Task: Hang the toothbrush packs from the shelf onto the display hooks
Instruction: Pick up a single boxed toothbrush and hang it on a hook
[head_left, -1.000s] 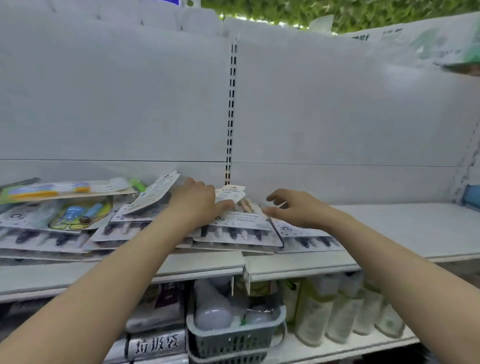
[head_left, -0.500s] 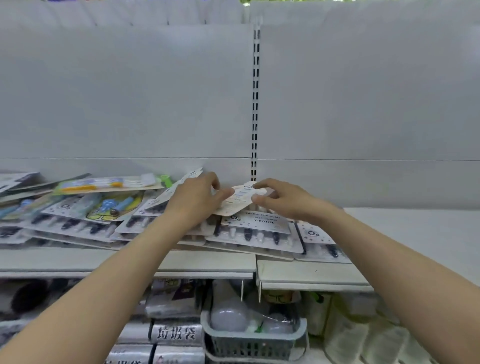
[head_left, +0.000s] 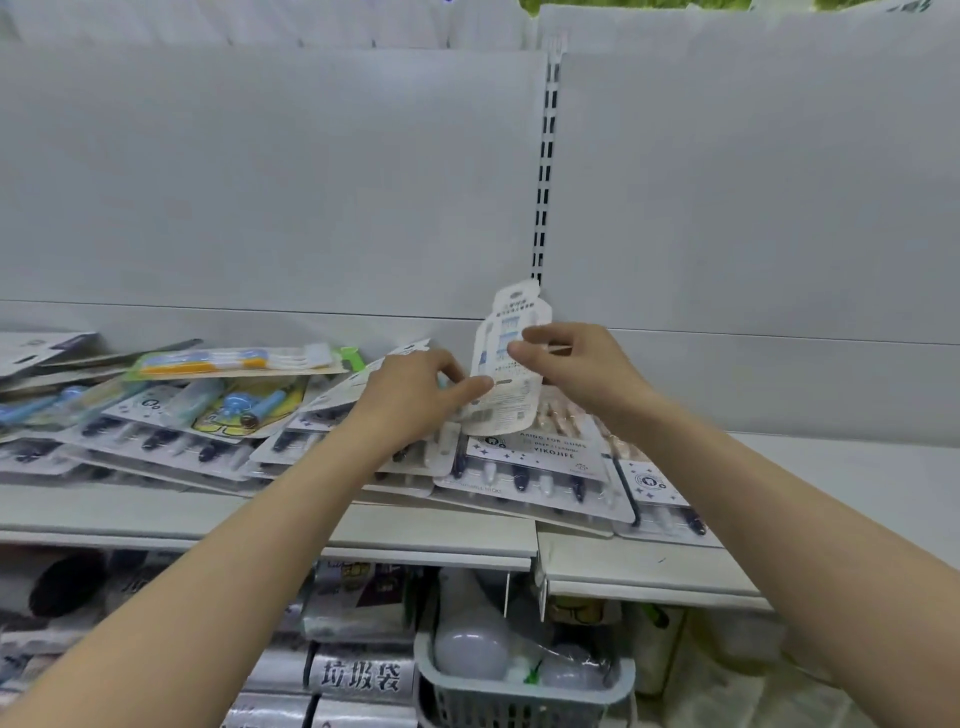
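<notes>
A small white toothbrush pack (head_left: 511, 332) stands nearly upright above the shelf, its printed back toward me. My left hand (head_left: 415, 395) pinches its lower left edge with thumb and fingers. My right hand (head_left: 576, 371) pinches its right side near the middle. Below both hands lie several flat toothbrush packs (head_left: 535, 467) in an overlapping pile on the white shelf (head_left: 805, 478). More packs, one with yellow and blue print (head_left: 234, 405), spread to the left. No display hooks show on the white back panel (head_left: 270, 176).
A slotted upright rail (head_left: 544, 171) runs down the back panel just above the held pack. The shelf's right part is bare white. Under the shelf stand a grey basket of light bulbs (head_left: 519, 675), rolled bag packs (head_left: 358, 675) and pale bottles.
The small pack has been lifted off the pile and tipped from lying flat to nearly upright. Both hands rose with it, and the view has shifted left and closer.
</notes>
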